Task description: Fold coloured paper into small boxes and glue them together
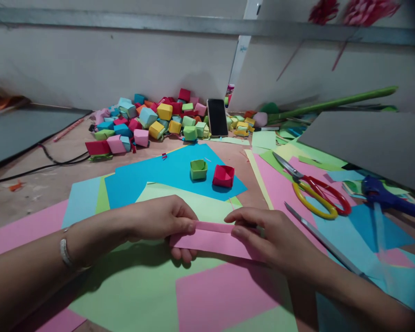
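A pink paper strip (214, 243) with its top edge folded over is held level between my two hands. My left hand (169, 219) pinches its left end, thumb on top and fingers curled beneath. At the right end, my right hand (259, 230) grips the strip with thumb and index finger near the fold. Under them lie a light green sheet (141, 281) and a pink paper piece (224, 295). Just beyond, a small green folded paper box (198, 170) and a red folded paper box (223, 176) sit on a blue sheet (152, 168).
Many coloured paper cubes (148, 117) are heaped by the wall beside a phone (217, 117). To the right lie scissors with red and yellow handles (314, 196), a knife-like blade (325, 237), a blue glue gun (390, 196) and a grey board (373, 143). A black cable (62, 162) runs at left.
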